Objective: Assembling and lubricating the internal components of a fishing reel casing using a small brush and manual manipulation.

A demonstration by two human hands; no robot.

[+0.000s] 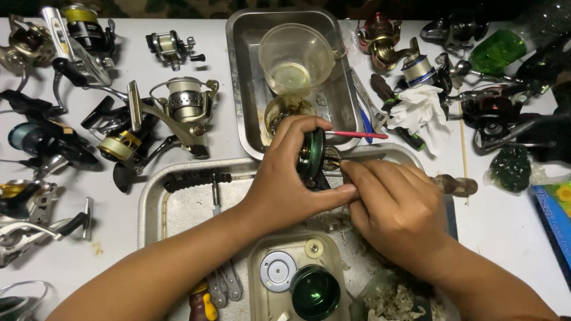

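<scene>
My left hand (284,184) grips a green fishing-reel part (312,156) upright over the near metal tray (178,208). My right hand (395,208) pinches at the reel's right side, fingertips touching the left thumb; what it holds is hidden. A thin red stick (357,135) pokes out to the right just above the reel. Below my hands, a small plastic tub (262,297) holds a green spool (315,292), a silver disc (278,271) and a small cream-coloured washer (314,248).
A second metal tray (244,71) at the back holds a clear plastic cup (295,59). Several fishing reels (172,110) lie to the left and top right. A white rag (421,107), screwdrivers, a green bottle (496,50) and grease scraps (392,303) surround the work area.
</scene>
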